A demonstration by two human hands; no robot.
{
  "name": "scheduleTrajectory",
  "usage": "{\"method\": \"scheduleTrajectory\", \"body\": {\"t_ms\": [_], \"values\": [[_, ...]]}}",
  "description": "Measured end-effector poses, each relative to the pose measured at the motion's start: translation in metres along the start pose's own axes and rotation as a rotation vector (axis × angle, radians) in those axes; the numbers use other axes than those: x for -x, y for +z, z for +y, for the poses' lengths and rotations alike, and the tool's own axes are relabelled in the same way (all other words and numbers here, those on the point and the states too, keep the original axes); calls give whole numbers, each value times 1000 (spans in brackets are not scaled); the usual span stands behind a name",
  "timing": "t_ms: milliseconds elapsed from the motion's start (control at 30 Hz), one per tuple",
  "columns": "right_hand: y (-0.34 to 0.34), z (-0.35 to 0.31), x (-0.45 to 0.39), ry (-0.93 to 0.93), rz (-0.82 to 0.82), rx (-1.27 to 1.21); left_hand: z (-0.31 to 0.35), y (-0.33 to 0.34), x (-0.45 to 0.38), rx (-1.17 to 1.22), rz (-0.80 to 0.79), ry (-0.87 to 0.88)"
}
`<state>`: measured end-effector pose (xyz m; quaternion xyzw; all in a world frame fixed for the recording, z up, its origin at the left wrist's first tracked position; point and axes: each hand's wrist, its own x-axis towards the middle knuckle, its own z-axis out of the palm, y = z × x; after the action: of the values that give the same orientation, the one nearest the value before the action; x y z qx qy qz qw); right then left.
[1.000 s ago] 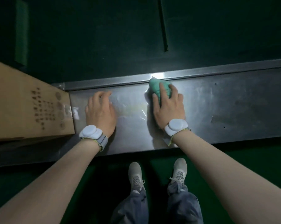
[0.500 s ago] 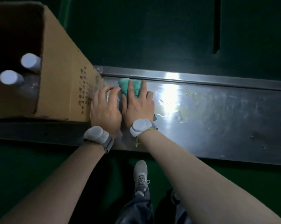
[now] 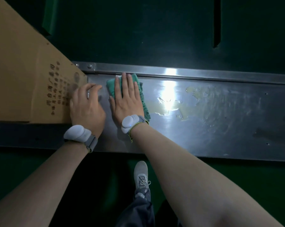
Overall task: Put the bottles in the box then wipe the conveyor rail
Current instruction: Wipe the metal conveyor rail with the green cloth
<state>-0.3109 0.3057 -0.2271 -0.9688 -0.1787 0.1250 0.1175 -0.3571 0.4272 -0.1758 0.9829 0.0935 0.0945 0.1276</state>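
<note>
Our right hand (image 3: 127, 99) lies flat, fingers extended and together, pressing a green cloth (image 3: 142, 95) onto the steel conveyor rail (image 3: 220, 128). The palm is spread, not curled around the cloth, which shows past the fingertips near the rail's far edge and along the hand's right side down to the wrist. The cloth sits toward the rail's left end, its top just short of the raised lip (image 3: 187, 74) along the far edge.

Our left hand (image 3: 87, 105) rests just beside the right one, fingers loosely bent and holding nothing, its knuckles against the printed side of a cardboard box (image 3: 23, 79). The box stands on the rail's left end; its opening is out of frame, so we cannot see any bottles.

To the right of the cloth, a thin puddle of yellowish liquid (image 3: 184, 110) spreads across the middle of the rail, with smaller streaks (image 3: 196, 92) nearer the far edge. A bright glare (image 3: 168, 94) falls on the metal just right of the cloth.

Both wrists carry pale grey wristbands, one on the left (image 3: 78, 134) and one on the right (image 3: 130, 122). Beyond the rail's far edge lies a dark green conveyor belt (image 3: 138, 30). Below the near edge, one grey sneaker (image 3: 141, 174) stands on the green floor (image 3: 237, 185).
</note>
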Motion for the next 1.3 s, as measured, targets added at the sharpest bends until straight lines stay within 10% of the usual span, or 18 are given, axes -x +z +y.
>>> {"method": "scheduleTrajectory", "body": {"t_ms": [1300], "values": [[-95, 408, 167, 551, 248, 8, 283, 96, 71, 174, -240, 29]]}}
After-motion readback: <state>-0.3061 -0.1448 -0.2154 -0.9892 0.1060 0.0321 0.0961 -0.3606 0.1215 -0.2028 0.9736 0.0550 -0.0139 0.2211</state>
